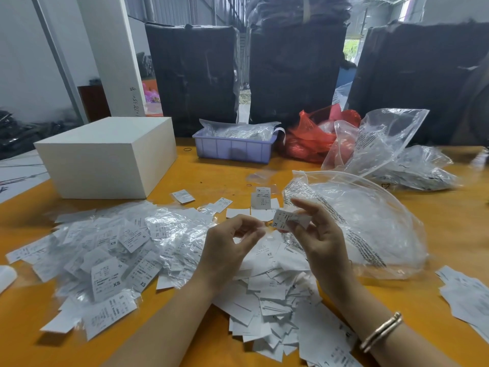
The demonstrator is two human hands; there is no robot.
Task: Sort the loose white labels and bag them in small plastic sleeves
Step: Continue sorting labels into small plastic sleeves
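My right hand (317,234) pinches a white label (289,219) marked XL, raised above the table. My left hand (230,245) is beside it with fingers curled, pinching what looks like a small clear plastic sleeve (260,229), blurred. Beneath both hands lies a heap of loose white labels (272,300). To the left spreads a pile of labels bagged in clear sleeves (113,255), marked XS and S. A few labels (262,200) lie flat just beyond my hands.
A white box (105,157) stands at the back left of the orange table (211,178). A lilac tray (232,148) of sleeves sits behind, with a red bag (307,136) and large clear bags (370,221) to the right. More labels (465,292) lie at the right edge.
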